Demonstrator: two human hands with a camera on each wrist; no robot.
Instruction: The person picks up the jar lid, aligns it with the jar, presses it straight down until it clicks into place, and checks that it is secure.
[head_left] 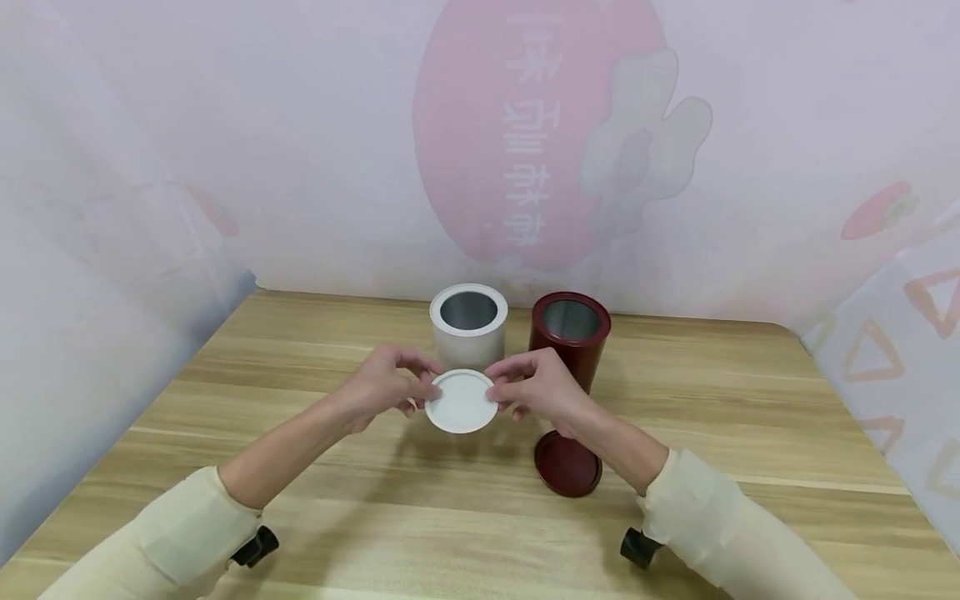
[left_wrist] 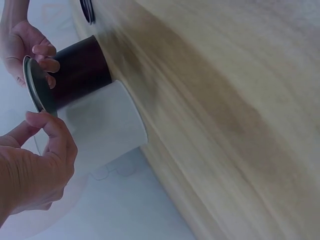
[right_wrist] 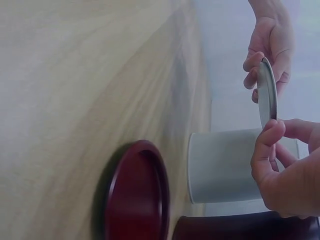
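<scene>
Left hand [head_left: 382,387] and right hand [head_left: 536,390] pinch the white lid [head_left: 461,402] by its edges at frame centre, above the counter [head_left: 750,417], before the white tin [head_left: 468,323].

Cream sleeves [head_left: 187,533], black wrist mounts [head_left: 255,547]

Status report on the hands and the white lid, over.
Left hand and right hand pinch white lid at its edges. Lid above table, off the open white can. Nothing in the way.
</scene>
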